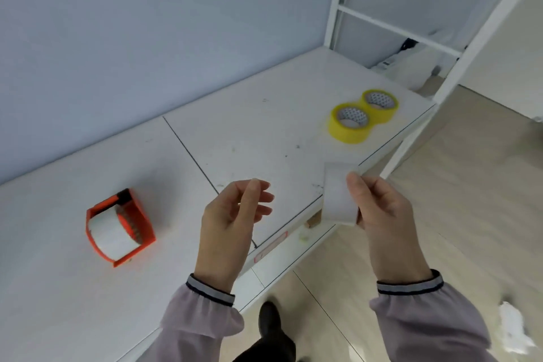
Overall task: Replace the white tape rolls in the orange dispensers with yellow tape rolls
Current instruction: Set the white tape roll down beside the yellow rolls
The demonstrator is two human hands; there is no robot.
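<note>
One orange dispenser (120,228) lies on the white table (235,126) at the left, with a white tape roll (110,234) seated inside it. Two yellow tape rolls (349,123) (380,103) lie flat, touching each other, near the table's right edge. My right hand (379,209) holds a second white tape roll (338,194) in the air over the table's front edge, pinched between thumb and fingers. To its left, my left hand (235,214) hovers with fingers loosely curled and apart, holding nothing.
A white metal frame (411,35) stands behind the table at the right, with white bags under it. Wooden floor lies to the right of the table edge, with a crumpled white scrap (512,329) on it. My dark shoe (270,317) shows below.
</note>
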